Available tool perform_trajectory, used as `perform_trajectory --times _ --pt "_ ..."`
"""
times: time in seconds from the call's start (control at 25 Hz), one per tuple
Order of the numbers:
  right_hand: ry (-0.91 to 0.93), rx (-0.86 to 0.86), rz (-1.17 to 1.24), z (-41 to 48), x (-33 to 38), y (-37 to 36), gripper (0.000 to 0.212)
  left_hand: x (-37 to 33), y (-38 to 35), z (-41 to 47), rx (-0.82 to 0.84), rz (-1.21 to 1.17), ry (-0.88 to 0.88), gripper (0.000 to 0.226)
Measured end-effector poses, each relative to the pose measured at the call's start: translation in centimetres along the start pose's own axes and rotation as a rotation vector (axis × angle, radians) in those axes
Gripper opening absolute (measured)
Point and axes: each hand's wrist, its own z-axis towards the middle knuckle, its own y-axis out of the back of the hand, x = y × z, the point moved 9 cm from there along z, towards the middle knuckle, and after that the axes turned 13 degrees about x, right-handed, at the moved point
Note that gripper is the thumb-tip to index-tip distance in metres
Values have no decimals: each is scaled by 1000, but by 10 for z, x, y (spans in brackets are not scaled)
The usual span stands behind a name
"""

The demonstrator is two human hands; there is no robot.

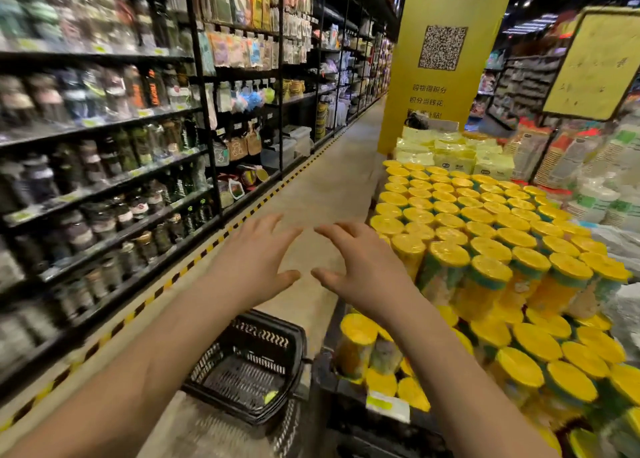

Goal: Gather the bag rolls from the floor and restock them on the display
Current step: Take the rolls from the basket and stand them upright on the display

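Many yellow-topped bag rolls [485,235] stand packed upright on a stepped display at the right. More of them fill a lower tier [536,346] near my right forearm. My left hand [256,260] and my right hand [360,267] are stretched out side by side over the aisle floor, fingers spread and almost touching at the tips. Neither hand holds anything. No roll shows on the visible floor.
A black plastic shopping basket [249,364] sits on the floor below my hands. Tall black shelves [104,180] of bottles and hanging goods line the left side. A yellow pillar [440,62] stands ahead, with stacked yellow packs [450,156] at its foot.
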Motion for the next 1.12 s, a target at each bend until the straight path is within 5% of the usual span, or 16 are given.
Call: perform_trajectory --times 0.24,0.44,1.12 --pt "19 116 49 72 104 -85 66 160 -35 -49 83 -34 113 77" --pt "-44 299 36 120 122 -154 69 221 -92 -36 199 -133 96 74" --pt "-349 710 132 294 -35 -427 65 305 -355 203 622 -174 -33 74"
